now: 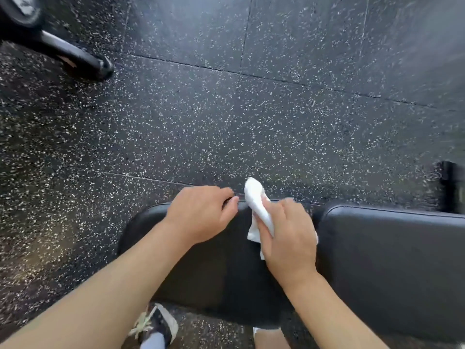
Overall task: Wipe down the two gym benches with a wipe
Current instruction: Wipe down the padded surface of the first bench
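Two hands: right hand (289, 233) grips wipe (258, 207); left hand (201, 212) loosely curled, holding nothing.
Surface (216, 268): advise overlapping strokes to every edge.

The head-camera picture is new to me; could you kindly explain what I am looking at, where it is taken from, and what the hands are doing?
There is no machine here: a person wears one wide-angle camera on the head, looking down past both bare arms. Below lies a black padded gym bench in two cushions with a gap between them, standing on a dark speckled rubber floor. The right hand holds a crumpled white wipe above the narrower cushion. The left hand has its fingers curled at that cushion's far edge; whether it grips the edge is hard to tell. A black and white sneaker shows at the bottom, and a black metal frame foot of other equipment is at the top left.
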`<move>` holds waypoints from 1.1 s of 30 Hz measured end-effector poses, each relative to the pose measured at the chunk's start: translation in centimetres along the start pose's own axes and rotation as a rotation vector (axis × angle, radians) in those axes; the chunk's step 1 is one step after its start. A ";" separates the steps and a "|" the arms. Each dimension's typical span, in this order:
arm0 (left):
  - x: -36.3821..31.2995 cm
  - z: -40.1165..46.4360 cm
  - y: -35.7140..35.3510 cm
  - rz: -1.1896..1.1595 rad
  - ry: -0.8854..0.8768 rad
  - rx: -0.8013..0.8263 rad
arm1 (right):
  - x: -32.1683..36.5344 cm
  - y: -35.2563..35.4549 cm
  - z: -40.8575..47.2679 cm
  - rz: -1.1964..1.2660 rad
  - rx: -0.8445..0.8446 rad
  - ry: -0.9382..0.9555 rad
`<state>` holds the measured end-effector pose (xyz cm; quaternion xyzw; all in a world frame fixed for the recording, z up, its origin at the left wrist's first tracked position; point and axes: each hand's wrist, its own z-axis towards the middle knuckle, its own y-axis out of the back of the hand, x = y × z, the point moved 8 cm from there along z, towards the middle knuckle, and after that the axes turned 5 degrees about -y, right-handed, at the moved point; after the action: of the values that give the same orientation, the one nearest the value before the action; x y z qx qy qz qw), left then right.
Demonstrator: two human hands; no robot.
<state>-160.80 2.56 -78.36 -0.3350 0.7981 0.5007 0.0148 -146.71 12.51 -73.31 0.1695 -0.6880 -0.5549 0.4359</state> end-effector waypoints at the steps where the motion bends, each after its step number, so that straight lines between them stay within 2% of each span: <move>1: 0.1 0.1 0.2 0.028 0.013 -0.032 | -0.1 0.0 0.8 0.000 -0.027 -0.019; 10: -0.4 0.1 0.4 0.076 0.041 -0.030 | -2.8 -0.2 5.3 0.166 0.020 -0.226; 13: -0.6 0.0 0.5 0.076 0.008 -0.076 | -3.2 0.6 2.2 0.177 -0.032 -0.252; 16: -0.6 -0.1 0.4 0.106 -0.010 -0.107 | -3.3 1.0 -4.5 0.257 -0.128 -0.336; 18: -0.8 -0.2 0.4 0.111 -0.027 -0.124 | -2.1 0.6 -8.5 0.219 -0.134 -0.368; 22: -1.7 -0.7 0.7 0.069 -0.074 -0.133 | -1.4 0.1 -8.8 0.193 -0.188 -0.406; 25: -2.2 -0.7 0.7 0.058 -0.179 -0.113 | -2.1 0.9 -4.5 0.179 -0.316 -0.474; 28: -3.8 -1.2 0.4 0.076 -0.421 -0.023 | -2.8 1.4 -1.9 0.177 -0.415 -0.625; 30: -4.7 -1.8 0.0 0.155 -0.599 0.051 | -2.1 1.6 -2.5 0.147 -0.446 -0.670; 33: -5.5 -2.3 0.2 0.295 -0.737 0.057 | -0.5 1.6 -8.0 0.099 -0.452 -0.716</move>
<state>-155.91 3.57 -75.10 -0.0143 0.7923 0.5619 0.2372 -139.73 8.42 -72.04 -0.1671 -0.6644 -0.6939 0.2217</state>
